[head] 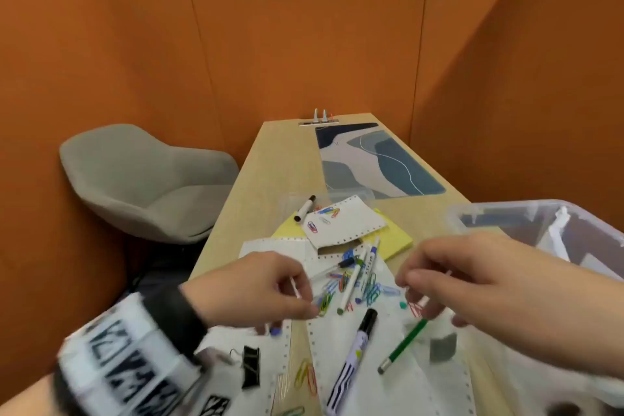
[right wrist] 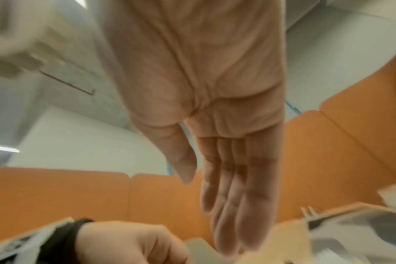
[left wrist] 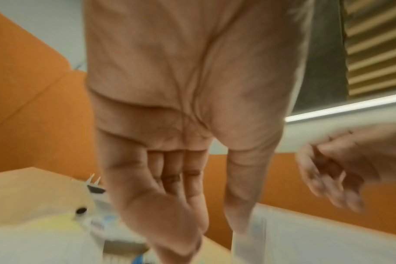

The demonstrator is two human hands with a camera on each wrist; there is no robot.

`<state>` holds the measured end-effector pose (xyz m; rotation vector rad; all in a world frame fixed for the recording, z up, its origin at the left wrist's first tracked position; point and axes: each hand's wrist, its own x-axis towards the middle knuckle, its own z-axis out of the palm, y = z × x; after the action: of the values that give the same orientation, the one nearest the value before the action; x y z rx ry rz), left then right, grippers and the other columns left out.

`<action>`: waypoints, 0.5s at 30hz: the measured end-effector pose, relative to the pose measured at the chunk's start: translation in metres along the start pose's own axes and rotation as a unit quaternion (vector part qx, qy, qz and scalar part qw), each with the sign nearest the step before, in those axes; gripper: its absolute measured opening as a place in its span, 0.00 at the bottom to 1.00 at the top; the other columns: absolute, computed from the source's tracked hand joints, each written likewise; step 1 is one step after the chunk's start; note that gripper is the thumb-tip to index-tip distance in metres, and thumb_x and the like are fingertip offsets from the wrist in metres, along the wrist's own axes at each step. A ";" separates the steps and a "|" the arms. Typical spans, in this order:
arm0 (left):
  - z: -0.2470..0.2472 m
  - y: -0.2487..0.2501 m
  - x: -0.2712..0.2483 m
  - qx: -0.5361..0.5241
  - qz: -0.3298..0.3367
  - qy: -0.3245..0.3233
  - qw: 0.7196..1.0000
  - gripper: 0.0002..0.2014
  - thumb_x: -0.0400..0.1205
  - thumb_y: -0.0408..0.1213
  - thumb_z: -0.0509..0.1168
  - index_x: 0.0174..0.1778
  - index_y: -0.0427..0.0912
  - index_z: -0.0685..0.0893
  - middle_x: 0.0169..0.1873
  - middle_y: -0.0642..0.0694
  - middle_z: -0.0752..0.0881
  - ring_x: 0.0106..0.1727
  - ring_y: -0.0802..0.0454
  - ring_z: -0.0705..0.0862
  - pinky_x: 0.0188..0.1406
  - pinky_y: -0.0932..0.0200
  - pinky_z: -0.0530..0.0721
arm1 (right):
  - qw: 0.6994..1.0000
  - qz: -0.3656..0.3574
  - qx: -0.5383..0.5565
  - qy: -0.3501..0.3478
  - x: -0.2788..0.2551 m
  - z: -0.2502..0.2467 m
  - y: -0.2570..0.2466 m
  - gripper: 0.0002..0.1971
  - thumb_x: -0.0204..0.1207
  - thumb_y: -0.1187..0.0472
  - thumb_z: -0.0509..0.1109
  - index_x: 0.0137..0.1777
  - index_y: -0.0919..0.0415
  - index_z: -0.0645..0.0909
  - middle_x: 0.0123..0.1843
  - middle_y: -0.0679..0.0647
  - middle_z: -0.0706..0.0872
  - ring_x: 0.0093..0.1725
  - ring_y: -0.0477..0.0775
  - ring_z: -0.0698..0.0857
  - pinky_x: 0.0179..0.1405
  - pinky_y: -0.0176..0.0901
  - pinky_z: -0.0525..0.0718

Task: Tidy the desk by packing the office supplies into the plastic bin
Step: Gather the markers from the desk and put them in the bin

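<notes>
Currently both hands hover over the scattered supplies, holding nothing. Nearest, the purple marker (head: 353,360) lies just below and between them, its long axis running toward and away from the person. The left hand (head: 250,287) and right hand (head: 472,284) have loosely relaxed fingers. Paper clips (head: 351,287) lie between them. Beyond the right hand stands the plastic bin (head: 472,213), so the right is nearer it.

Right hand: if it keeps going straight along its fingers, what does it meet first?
The right hand points left and slightly down toward the middle of the desk. First in line looks like the loose paper clips beside the white pens, on the paper. Depth is unclear; the left hand lies just beyond.
</notes>
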<state>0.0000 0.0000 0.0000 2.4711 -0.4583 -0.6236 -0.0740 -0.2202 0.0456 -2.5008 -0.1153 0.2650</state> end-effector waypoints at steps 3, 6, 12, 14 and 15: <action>0.030 0.007 0.026 0.039 -0.027 -0.011 0.999 0.12 0.76 0.45 0.70 0.47 0.40 0.83 0.36 0.40 0.87 0.28 0.52 0.83 0.26 0.62 0.84 | 0.998 0.054 -0.022 -0.035 0.020 0.023 0.004 0.13 0.80 0.55 0.58 0.47 0.57 0.84 0.44 0.54 0.91 0.41 0.51 0.90 0.47 0.51 0.90; 0.068 0.017 0.044 0.110 -0.055 -0.055 0.991 0.16 0.75 0.46 0.71 0.43 0.33 0.83 0.34 0.41 0.85 0.32 0.47 0.83 0.28 0.62 0.82 | 0.982 0.105 -0.122 -0.098 0.040 0.051 0.009 0.15 0.81 0.64 0.56 0.55 0.67 0.83 0.50 0.61 0.90 0.39 0.56 0.86 0.37 0.43 0.87; 0.082 0.017 0.056 0.147 -0.075 0.022 0.986 0.17 0.74 0.45 0.70 0.26 0.42 0.72 0.27 0.47 0.75 0.39 0.47 0.78 0.24 0.61 0.76 | 0.987 0.143 0.010 -0.070 0.066 0.075 0.021 0.18 0.82 0.58 0.58 0.29 0.58 0.68 0.30 0.52 0.75 0.27 0.47 0.75 0.30 0.36 0.78; 0.070 0.015 0.050 -0.063 -0.057 0.034 0.996 0.10 0.76 0.39 0.69 0.32 0.40 0.79 0.31 0.43 0.82 0.36 0.46 0.83 0.38 0.54 0.88 | 0.982 0.151 0.089 -0.067 0.065 0.077 0.017 0.17 0.83 0.55 0.58 0.31 0.59 0.69 0.31 0.54 0.74 0.27 0.49 0.76 0.29 0.39 0.79; 0.065 0.017 0.045 -0.173 -0.038 0.026 0.984 0.05 0.77 0.35 0.68 0.39 0.37 0.83 0.31 0.42 0.83 0.32 0.49 0.85 0.42 0.53 0.91 | 0.978 0.148 0.133 -0.061 0.064 0.077 0.013 0.16 0.83 0.55 0.58 0.33 0.61 0.70 0.30 0.54 0.74 0.25 0.50 0.77 0.25 0.39 0.79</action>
<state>0.0001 -0.0605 -0.0537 2.1746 -0.2145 -0.6113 -0.0279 -0.1776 -0.0334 -2.2277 0.2311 0.5203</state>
